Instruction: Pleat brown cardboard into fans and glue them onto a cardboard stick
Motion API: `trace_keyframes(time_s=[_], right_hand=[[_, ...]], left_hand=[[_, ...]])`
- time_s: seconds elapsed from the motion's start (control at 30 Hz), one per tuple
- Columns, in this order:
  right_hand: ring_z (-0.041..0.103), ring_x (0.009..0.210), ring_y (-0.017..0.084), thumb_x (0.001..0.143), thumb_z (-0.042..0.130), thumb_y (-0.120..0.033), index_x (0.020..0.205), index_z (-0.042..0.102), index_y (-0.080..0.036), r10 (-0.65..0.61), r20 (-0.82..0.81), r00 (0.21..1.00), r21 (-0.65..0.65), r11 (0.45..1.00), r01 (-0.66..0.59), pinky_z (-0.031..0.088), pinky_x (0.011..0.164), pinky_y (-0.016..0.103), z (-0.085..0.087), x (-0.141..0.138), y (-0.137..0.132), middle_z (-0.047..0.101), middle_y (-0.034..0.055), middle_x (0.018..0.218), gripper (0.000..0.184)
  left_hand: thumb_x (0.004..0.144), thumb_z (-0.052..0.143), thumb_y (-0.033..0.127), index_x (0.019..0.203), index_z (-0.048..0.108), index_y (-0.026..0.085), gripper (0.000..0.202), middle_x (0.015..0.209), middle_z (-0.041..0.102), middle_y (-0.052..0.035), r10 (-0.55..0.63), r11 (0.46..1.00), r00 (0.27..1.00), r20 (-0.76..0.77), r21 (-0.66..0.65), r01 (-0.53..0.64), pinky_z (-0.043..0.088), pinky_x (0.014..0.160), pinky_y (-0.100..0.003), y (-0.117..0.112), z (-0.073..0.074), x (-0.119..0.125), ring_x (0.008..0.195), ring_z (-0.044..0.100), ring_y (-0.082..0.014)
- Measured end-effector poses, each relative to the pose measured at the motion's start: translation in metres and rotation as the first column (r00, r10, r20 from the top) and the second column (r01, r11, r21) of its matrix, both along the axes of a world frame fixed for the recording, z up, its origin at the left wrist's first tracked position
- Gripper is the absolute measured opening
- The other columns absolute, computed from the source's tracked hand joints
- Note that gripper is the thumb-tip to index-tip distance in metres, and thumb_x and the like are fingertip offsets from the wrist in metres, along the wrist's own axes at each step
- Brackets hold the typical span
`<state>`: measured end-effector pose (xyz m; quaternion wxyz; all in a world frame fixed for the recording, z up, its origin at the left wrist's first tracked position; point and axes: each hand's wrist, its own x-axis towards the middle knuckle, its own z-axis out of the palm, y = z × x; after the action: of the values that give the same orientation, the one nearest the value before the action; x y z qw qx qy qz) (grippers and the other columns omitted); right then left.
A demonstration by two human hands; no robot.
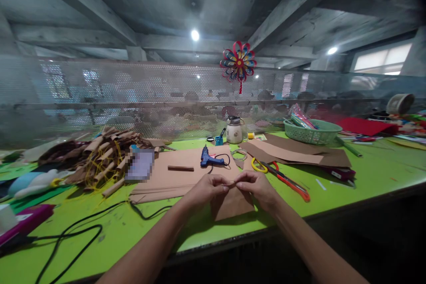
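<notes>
- Left of the glue gun (209,159), our heap of rolled tubes (103,155) looked done.
- Beneath it, our flat sheets (169,179) lay unrolled.
- Nearer us than it, our left hand (207,190) and right hand (259,187) pinched a brown sheet (231,207), mostly unrolled.

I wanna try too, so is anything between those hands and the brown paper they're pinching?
Nothing visible: the left hand and right hand both pinch the brown paper at its far end. The blue glue gun lies beyond them.
</notes>
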<state>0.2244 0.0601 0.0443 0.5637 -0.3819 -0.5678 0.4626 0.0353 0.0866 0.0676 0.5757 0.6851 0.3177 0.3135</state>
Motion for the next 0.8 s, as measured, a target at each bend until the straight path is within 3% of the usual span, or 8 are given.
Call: trace_keyframes(time_s=[0.13,0.3,0.57,0.7,0.8], right_hand=[[0.048,0.054,0.010,0.061,0.074,-0.024,0.070,0.071,-0.016,0.015,0.015,1.000,0.060,0.998,-0.016,0.038,0.053,0.024,0.0013,0.0013,-0.0011,0.058,-0.0010,0.059,0.012],[0.053,0.059,0.012,0.063,0.074,-0.023,0.068,0.072,-0.018,0.009,0.067,0.998,0.192,0.981,-0.021,0.042,0.058,0.026,0.0043,0.0012,-0.0042,0.062,0.0007,0.063,0.008],[0.050,0.050,0.010,0.065,0.075,-0.022,0.067,0.073,-0.018,0.045,0.008,0.999,0.204,0.978,-0.046,0.039,0.049,0.024,0.0024,0.0008,-0.0067,0.059,-0.0005,0.059,0.005],[0.053,0.054,0.012,0.066,0.074,-0.023,0.067,0.073,-0.019,0.048,0.030,0.998,0.205,0.977,-0.053,0.042,0.054,0.026,0.0047,-0.0001,-0.0087,0.061,-0.0002,0.060,0.004],[0.056,0.062,0.014,0.066,0.073,-0.023,0.069,0.073,-0.019,0.033,0.084,0.996,0.220,0.974,-0.051,0.044,0.060,0.027,0.0036,0.0006,-0.0078,0.064,0.0019,0.065,0.005]], left_hand=[[0.063,0.076,0.033,0.085,0.069,0.012,0.032,0.066,0.056,-0.0005,-0.029,1.000,0.998,0.059,0.002,0.029,0.028,0.057,-0.021,-0.0016,0.0018,-0.0008,0.060,0.043,-0.0095],[0.065,0.074,0.036,0.082,0.069,0.012,0.030,0.054,0.050,0.0028,-0.019,0.999,1.000,0.001,0.028,0.019,0.025,0.051,-0.020,-0.0032,0.0050,-0.0031,0.051,0.039,-0.0082],[0.063,0.072,0.027,0.082,0.071,0.011,0.025,0.058,0.058,-0.0002,0.020,0.999,1.000,-0.002,0.044,-0.020,0.029,0.053,-0.021,0.0026,0.0011,-0.0053,0.053,0.044,-0.0087],[0.061,0.070,0.021,0.083,0.071,0.011,0.024,0.059,0.059,0.0000,0.000,1.000,1.000,-0.001,-0.022,0.000,0.029,0.052,-0.021,-0.0016,0.0049,-0.0063,0.053,0.044,-0.0088],[0.061,0.067,0.023,0.079,0.070,0.012,0.022,0.067,0.063,-0.0033,-0.036,0.990,0.996,0.087,-0.135,0.048,0.037,0.059,-0.023,-0.0048,0.0052,-0.0062,0.065,0.052,-0.0143]])
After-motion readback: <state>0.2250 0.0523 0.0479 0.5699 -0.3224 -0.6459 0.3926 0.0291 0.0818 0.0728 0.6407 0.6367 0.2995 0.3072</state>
